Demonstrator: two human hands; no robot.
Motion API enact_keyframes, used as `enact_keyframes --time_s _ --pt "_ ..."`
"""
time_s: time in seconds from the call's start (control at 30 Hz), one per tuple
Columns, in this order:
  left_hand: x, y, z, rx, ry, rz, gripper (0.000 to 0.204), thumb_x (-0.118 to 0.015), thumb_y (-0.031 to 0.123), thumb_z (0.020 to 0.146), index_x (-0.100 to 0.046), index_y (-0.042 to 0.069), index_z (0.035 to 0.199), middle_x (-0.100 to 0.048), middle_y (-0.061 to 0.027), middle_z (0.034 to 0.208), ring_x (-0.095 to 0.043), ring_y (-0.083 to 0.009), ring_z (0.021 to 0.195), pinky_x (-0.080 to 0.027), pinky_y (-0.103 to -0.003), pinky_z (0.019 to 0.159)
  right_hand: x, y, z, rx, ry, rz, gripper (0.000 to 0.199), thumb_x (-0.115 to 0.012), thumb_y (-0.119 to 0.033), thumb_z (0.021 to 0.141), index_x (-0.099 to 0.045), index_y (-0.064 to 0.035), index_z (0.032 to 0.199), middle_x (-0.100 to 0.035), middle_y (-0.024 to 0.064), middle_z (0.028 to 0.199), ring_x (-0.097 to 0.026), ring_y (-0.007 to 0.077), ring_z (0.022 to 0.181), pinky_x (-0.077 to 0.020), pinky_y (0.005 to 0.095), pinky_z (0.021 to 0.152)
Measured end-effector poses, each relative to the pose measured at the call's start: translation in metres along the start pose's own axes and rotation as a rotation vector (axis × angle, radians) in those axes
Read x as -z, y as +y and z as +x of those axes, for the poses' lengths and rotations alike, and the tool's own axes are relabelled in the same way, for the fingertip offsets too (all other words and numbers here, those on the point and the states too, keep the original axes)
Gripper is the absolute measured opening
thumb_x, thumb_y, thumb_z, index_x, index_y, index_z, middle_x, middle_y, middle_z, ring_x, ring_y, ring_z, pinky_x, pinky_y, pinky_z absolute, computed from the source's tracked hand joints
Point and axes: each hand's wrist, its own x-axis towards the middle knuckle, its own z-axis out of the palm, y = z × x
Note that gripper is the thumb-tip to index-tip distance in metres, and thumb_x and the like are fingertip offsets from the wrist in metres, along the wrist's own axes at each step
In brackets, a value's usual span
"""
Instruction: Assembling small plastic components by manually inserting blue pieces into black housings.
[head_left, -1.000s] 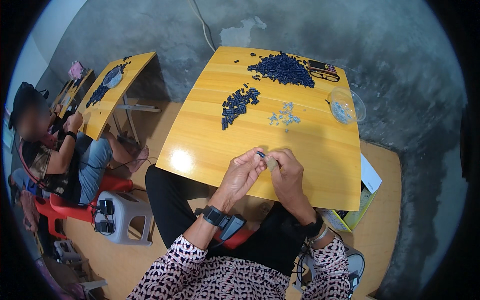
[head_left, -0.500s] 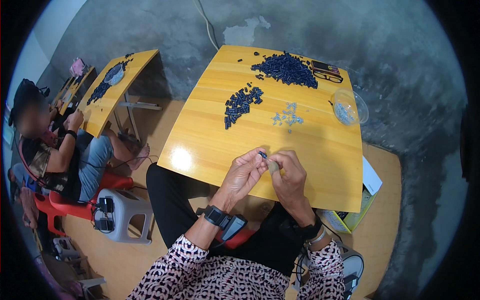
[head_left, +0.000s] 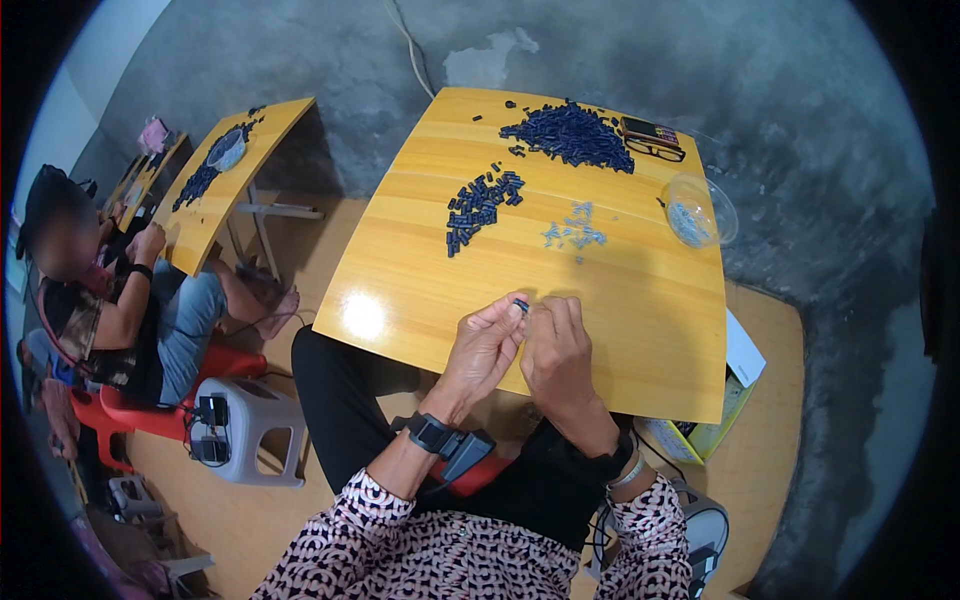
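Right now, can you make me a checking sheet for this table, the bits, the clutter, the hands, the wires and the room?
Surface: yellow wooden table, shiny near its left edge.
Things: large dark pile, smaller dark pile, scattered silvery bits, clear tub holding more.
Clutter: glasses beside a keypad phone.
Hands: left hand pinches a small dark piece; right hand is close beside it, its fingertips' contents hidden.
Cables: pale cord on the wall; black cables by a grey stool.
Surroundings: grey wall; a seated co-worker at another table.
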Motion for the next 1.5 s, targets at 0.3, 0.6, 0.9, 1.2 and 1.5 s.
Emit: enact_keyframes --time_s 0.3,0.6,0.9,1.2,1.5 --pt "0.001 0.005 0.002 0.070 -0.140 -0.182 0.018 -0.058 0.008 0.089 -0.058 0.000 0.106 -0.058 -0.0022 0.086 -0.055 -0.0116 0.079 -0.048 -0.023 0.076 0.009 0.020 -0.005 -0.265 0.015 0.487 0.009 -0.060 0.003 0.079 -0.060 0.0012 0.088 -0.059 0.0140 0.083 -0.061 0.0249 0.073 -0.0487 0.0318 0.064" --pt "0.003 0.005 0.000 0.092 -0.165 -0.162 0.021 -0.055 0.007 0.091 -0.057 -0.005 0.109 -0.060 -0.0085 0.093 -0.056 -0.0136 0.084 -0.048 -0.023 0.078 0.004 0.027 -0.002 -0.323 -0.018 0.611 0.007 -0.062 0.003 0.078 -0.061 0.0021 0.085 -0.060 0.0104 0.079 -0.060 0.0187 0.070 -0.0481 0.0277 0.062" --pt "0.004 0.006 -0.001 0.096 -0.172 -0.151 0.019 -0.053 0.008 0.093 -0.058 -0.003 0.108 -0.060 -0.0075 0.092 -0.055 -0.0131 0.084 -0.047 -0.024 0.079 0.014 0.024 0.010 -0.288 -0.122 0.559 0.005 -0.063 0.003 0.077 -0.063 0.0012 0.082 -0.061 0.0086 0.077 -0.058 0.0154 0.069 -0.0446 0.0253 0.060" --pt "0.000 0.022 0.004 0.097 -0.129 -0.305 0.010 -0.057 0.009 0.089 -0.059 0.004 0.098 -0.057 -0.0059 0.091 -0.049 -0.0139 0.082 -0.044 -0.024 0.075 0.015 0.072 0.078 -0.081 -0.239 0.261 0.006 -0.060 -0.001 0.075 -0.061 0.0022 0.079 -0.060 0.0166 0.076 -0.059 0.0335 0.072 -0.0470 0.0400 0.066" --pt "0.004 0.023 0.003 0.148 -0.115 -0.326 0.010 -0.056 0.011 0.090 -0.057 0.006 0.099 -0.057 -0.0063 0.093 -0.050 -0.0146 0.082 -0.046 -0.025 0.077 -0.029 0.128 0.138 -0.150 -0.335 0.124 0.013 -0.052 -0.003 0.076 -0.061 0.0052 0.071 -0.061 0.0215 0.074 -0.060 0.0370 0.077 -0.0476 0.0433 0.073"
